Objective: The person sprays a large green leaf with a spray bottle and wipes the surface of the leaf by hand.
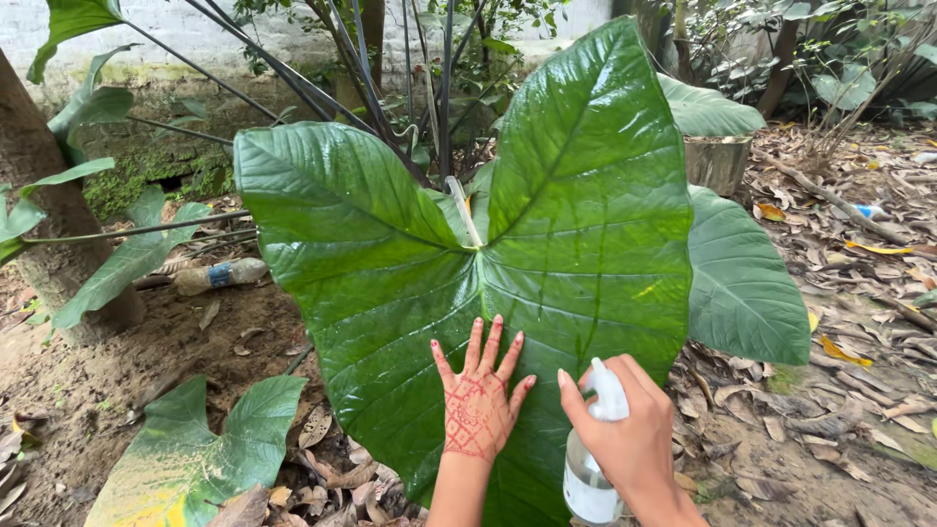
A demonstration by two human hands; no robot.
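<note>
Wrapped tight around a small clear plastic spray bottle (590, 478) with a white trigger head is the right hand (630, 444), grip closed on the neck, forefinger up over the top of the nozzle. Over to the left hand (476, 405), patterned in red henna: fingers spread wide, palm laid flat on the giant glossy green heart-shaped leaf (468, 263), holding nothing, just pressing the blade. That leaf sits dead ahead of both hands, its long axis running away from the person, from the tip down by the wrists up to the pale stalk joint (467, 215) at the notch. The bottle stands upright at the lower right part of the leaf, just beside the flat hand, so the left hand is the one already touching it, with the bottle close by.

Brown dry leaf litter (859, 390) covers the ground to the right; a discarded plastic bottle (220, 275) lies on bare soil at left.
</note>
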